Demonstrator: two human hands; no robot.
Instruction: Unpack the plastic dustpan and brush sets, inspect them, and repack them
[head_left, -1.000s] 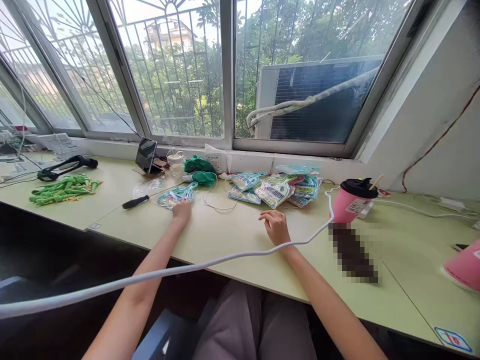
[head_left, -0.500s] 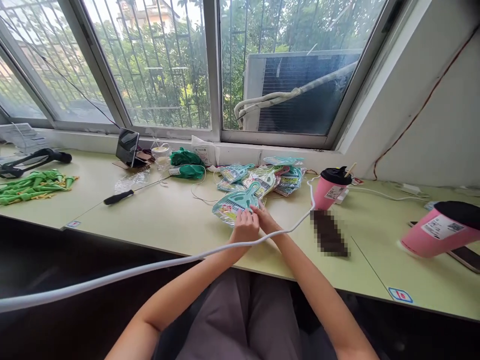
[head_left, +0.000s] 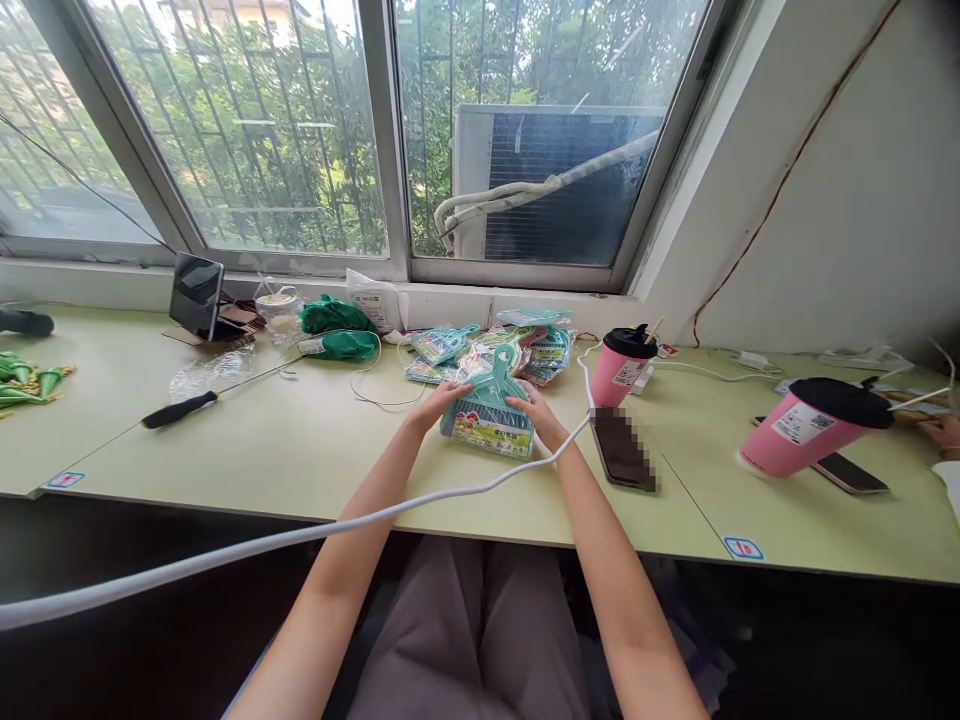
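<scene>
Between my two hands stands a mint-green mini dustpan and brush set (head_left: 491, 415) in clear plastic wrap, handle up, its printed label facing me. My left hand (head_left: 441, 402) grips its left edge, thumb on the front. On the opposite edge, my right hand (head_left: 538, 412) holds it the same way, with the other fingers partly hidden behind. Just behind it lies a pile of similar wrapped sets (head_left: 555, 350) in green and other colours.
A white cable (head_left: 442, 494) crosses in front of my forearms. To the right are a pink cup (head_left: 619, 375), a phone (head_left: 619, 455) and a larger pink cup (head_left: 806, 430). A screwdriver (head_left: 180, 410) and green bundles (head_left: 341, 345) lie left. Another person's hand (head_left: 949, 432) shows at far right.
My hands have moved apart to opposite edges of the dustpan set. It has turned from tilted to upright with its label facing me. The whole view has shifted to the right.
</scene>
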